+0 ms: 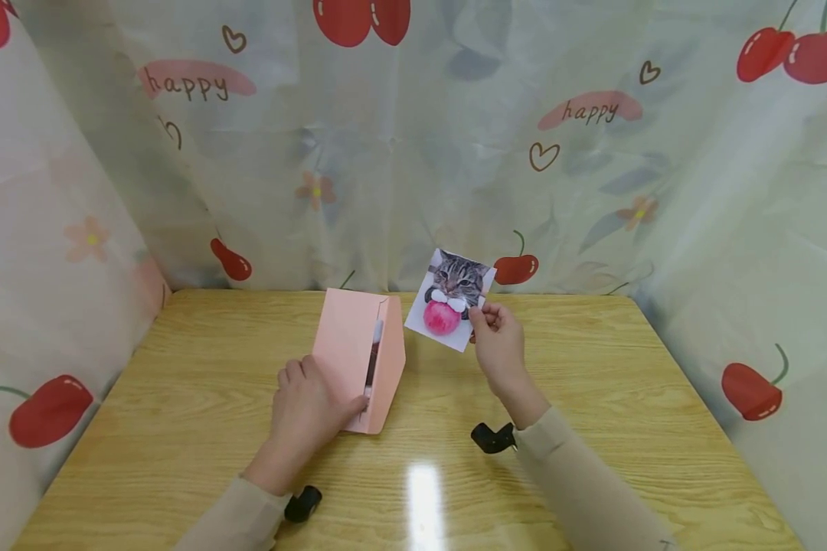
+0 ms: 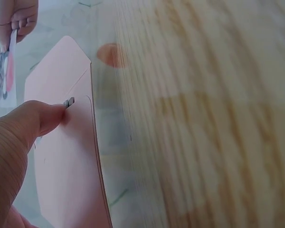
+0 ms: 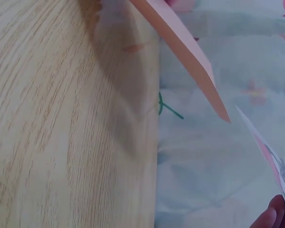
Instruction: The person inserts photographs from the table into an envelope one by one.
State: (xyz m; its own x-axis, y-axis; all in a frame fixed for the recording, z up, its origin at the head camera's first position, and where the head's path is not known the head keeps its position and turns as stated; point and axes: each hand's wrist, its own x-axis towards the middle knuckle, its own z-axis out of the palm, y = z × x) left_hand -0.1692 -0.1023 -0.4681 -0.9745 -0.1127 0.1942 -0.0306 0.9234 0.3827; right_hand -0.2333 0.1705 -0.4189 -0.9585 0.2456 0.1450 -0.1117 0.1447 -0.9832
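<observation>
My left hand (image 1: 310, 402) grips a pink envelope (image 1: 344, 329), its thumb at the opening beside the raised flap. Through that slot a strip of something white and dark (image 1: 374, 356) shows inside; what it is stays mostly hidden. In the left wrist view the thumb presses on the envelope (image 2: 66, 166) near the slot. To the right of the envelope, my right hand (image 1: 501, 348) pinches a photo of a tabby cat with a pink ball (image 1: 448, 298) by its lower right edge. The photo and envelope are apart. In the right wrist view the photo (image 3: 270, 161) appears nearly edge-on.
A wooden table (image 1: 579, 398) spreads under both hands. Behind it hangs a curtain (image 1: 400, 168) printed with cherries, hearts and the word happy, also along both sides. Black wrist-camera parts (image 1: 492, 438) stick out by the sleeves.
</observation>
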